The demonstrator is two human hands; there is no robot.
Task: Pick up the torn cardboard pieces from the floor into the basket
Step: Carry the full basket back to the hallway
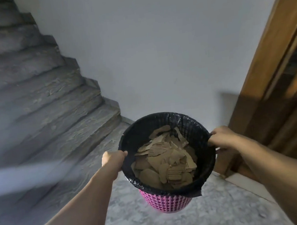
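Head view, read from left to right. At far left a flight of grey stone stairs [37,99] is seen rising beside a pale wall [146,48]; its lower steps are blurred. Next, the left hand [113,159] is shown at the near-left rim of the basket [165,201], its fingers [123,154] curled over the edge and clenched on the rim through the black liner [200,139]. The basket — pink lattice plastic, lined in black — is gripped at both sides; whether it is lifted clear of the floor [220,215] or resting on it cannot be told, its base being only partly shown. Inside it, the cardboard pieces [165,161] are heaped loosely, filling much of the lower half. At the right rim, the right hand [222,137] is seen with its fingers likewise closed on the liner and edge. At far right a wooden door frame [268,71] is visible, with a low sill below it.

Progress: no torn cardboard is seen on the mottled grey floor within view — every visible piece lies in the basket. The collecting is therefore judged essentially complete, though floor outside the frame cannot be checked. What remains, at most, is thought to be the setting down or carrying off of the basket.
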